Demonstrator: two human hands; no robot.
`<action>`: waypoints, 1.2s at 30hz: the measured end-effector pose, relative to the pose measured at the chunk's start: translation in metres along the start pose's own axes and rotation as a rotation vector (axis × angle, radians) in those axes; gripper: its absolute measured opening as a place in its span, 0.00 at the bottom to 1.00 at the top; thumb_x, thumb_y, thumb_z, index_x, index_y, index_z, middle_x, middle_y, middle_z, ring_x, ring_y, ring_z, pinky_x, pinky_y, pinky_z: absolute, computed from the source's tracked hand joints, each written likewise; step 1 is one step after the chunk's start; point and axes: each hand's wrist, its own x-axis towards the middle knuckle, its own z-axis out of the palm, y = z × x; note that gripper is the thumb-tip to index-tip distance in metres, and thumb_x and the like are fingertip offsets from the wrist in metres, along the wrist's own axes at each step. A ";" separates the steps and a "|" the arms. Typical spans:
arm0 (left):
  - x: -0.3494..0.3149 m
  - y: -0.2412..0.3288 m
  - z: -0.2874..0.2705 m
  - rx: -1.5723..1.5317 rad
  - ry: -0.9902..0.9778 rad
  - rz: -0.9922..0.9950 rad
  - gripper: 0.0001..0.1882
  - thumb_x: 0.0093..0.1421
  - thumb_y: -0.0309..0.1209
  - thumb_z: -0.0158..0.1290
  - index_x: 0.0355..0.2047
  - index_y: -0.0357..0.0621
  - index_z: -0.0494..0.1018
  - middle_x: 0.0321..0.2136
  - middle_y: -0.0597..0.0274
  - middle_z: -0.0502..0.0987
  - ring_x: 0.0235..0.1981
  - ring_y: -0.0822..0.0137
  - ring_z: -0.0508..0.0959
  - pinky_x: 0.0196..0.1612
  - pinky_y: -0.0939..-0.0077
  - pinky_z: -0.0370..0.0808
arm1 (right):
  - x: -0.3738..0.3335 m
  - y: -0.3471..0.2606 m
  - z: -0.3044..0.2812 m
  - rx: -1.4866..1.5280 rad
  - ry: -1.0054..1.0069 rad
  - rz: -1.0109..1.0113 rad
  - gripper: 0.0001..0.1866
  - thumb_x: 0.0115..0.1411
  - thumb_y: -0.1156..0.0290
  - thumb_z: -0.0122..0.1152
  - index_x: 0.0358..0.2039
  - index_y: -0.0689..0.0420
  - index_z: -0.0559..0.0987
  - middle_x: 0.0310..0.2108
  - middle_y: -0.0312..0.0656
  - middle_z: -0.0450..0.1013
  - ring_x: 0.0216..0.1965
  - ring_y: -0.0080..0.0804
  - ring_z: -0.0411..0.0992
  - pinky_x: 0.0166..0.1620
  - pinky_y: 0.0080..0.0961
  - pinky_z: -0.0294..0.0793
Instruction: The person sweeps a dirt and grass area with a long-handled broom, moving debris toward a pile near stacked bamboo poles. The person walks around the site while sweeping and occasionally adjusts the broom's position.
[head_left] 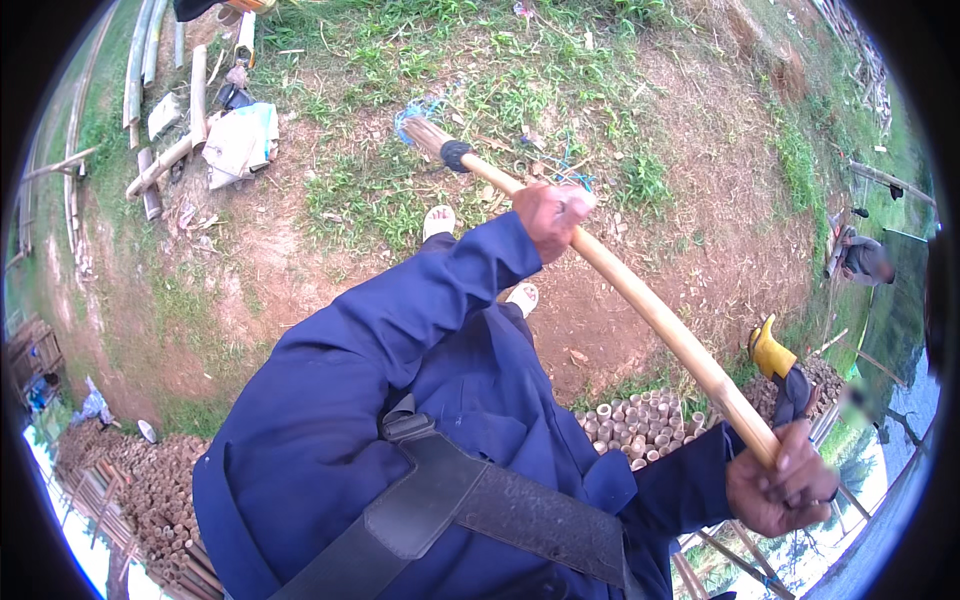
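Note:
A long pale bamboo pole (640, 300) slants from the upper middle down to the lower right. Both of my hands grip it. My left hand (552, 215) is closed round its upper part, just below a black band (455, 155) near the frayed tip (422, 130). My right hand (782, 485) clasps the lower end at the bottom right. My dark blue sleeves and overalls (380, 400) fill the lower middle, with a black strap (480, 500) across them. My feet in pale shoes (438, 220) stand on bare earth below the pole.
Cut bamboo sections are stacked end-on (640, 420) by my right side, with another pile (150, 490) at the lower left. Long poles and a white sack (240, 140) lie at the upper left. A yellow boot (770, 350) and another person (865, 260) are on the right.

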 end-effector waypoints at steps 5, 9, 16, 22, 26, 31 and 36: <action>-0.023 -0.184 -0.112 -0.126 0.142 -0.402 0.27 0.65 0.47 0.38 0.16 0.41 0.69 0.11 0.60 0.68 0.15 0.63 0.69 0.25 0.66 0.66 | -0.034 0.174 0.075 -0.188 -0.106 0.318 0.16 0.71 0.66 0.45 0.23 0.51 0.63 0.14 0.33 0.60 0.16 0.25 0.61 0.35 0.35 0.69; 0.004 -0.182 -0.057 -0.362 0.074 -0.375 0.28 0.65 0.50 0.40 0.15 0.42 0.67 0.11 0.61 0.68 0.16 0.64 0.68 0.26 0.66 0.66 | -0.018 0.152 0.095 -0.330 -0.014 0.282 0.16 0.71 0.65 0.45 0.24 0.52 0.64 0.14 0.33 0.59 0.16 0.25 0.60 0.34 0.34 0.68; 0.078 -0.090 0.044 -0.479 -0.258 -0.315 0.29 0.64 0.51 0.42 0.16 0.40 0.68 0.12 0.58 0.68 0.18 0.62 0.69 0.29 0.62 0.67 | 0.014 0.098 0.110 -0.507 -0.040 0.069 0.18 0.72 0.64 0.41 0.23 0.50 0.61 0.13 0.29 0.55 0.15 0.20 0.55 0.33 0.30 0.66; 0.088 -0.003 0.035 -0.409 -0.368 -0.168 0.28 0.64 0.50 0.40 0.18 0.40 0.66 0.13 0.58 0.66 0.19 0.62 0.67 0.28 0.64 0.65 | 0.025 0.011 0.098 -0.328 0.045 -0.084 0.21 0.70 0.67 0.43 0.17 0.47 0.58 0.12 0.29 0.52 0.16 0.18 0.50 0.34 0.27 0.61; 0.130 -0.048 0.014 -0.218 -0.251 -0.087 0.24 0.65 0.44 0.37 0.22 0.40 0.69 0.18 0.50 0.71 0.22 0.52 0.73 0.32 0.58 0.70 | 0.013 0.066 0.051 -0.332 0.138 -0.096 0.18 0.72 0.66 0.38 0.22 0.50 0.61 0.14 0.29 0.53 0.16 0.22 0.53 0.36 0.31 0.67; 0.116 -0.198 0.053 0.125 -0.293 0.042 0.20 0.63 0.41 0.40 0.23 0.39 0.70 0.19 0.53 0.73 0.24 0.55 0.73 0.32 0.63 0.68 | -0.008 0.147 0.012 -0.526 0.141 0.029 0.15 0.70 0.73 0.45 0.22 0.55 0.63 0.13 0.35 0.60 0.16 0.25 0.61 0.29 0.34 0.68; 0.070 -0.120 0.142 -0.095 -0.436 -0.025 0.16 0.66 0.34 0.39 0.28 0.38 0.70 0.19 0.53 0.72 0.25 0.51 0.75 0.31 0.61 0.69 | -0.003 0.063 -0.022 -0.461 0.209 -0.008 0.17 0.72 0.66 0.44 0.23 0.52 0.62 0.11 0.29 0.57 0.12 0.19 0.56 0.29 0.29 0.68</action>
